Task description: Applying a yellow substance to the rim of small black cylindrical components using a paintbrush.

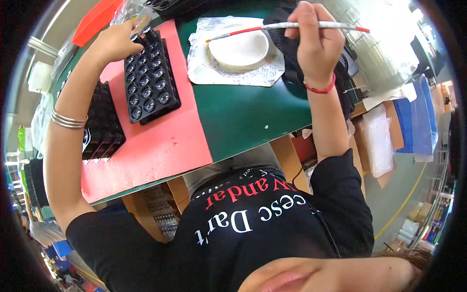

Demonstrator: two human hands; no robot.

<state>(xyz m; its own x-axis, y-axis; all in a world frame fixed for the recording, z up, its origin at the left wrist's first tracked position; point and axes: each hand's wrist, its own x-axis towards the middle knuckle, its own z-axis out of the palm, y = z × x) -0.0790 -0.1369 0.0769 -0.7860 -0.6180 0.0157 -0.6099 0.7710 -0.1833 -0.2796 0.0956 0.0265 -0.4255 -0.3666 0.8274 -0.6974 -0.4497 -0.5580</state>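
Note:
My right hand (316, 41) is closed around a thin paintbrush (287, 25) with a white and red handle. The brush tip points left, above the rim of a shallow white round dish (238, 48). Beneath the dish lies a printed paper sheet (262, 80). At the far left, my left hand (119, 43) pinches a small black cylindrical part (136, 37) at the far end of a black tray (152, 82). Rows of round black pieces with shiny centres fill that tray. It rests on a pink mat (160, 151).
Stacked black trays (103, 124) stand left of the filled tray, partly behind my left forearm. A red bin (95, 22) and clear plastic bags (129, 12) are at the far left. The green tabletop (233, 126) ends near my body. Cardboard boxes (391, 121) stand at the right.

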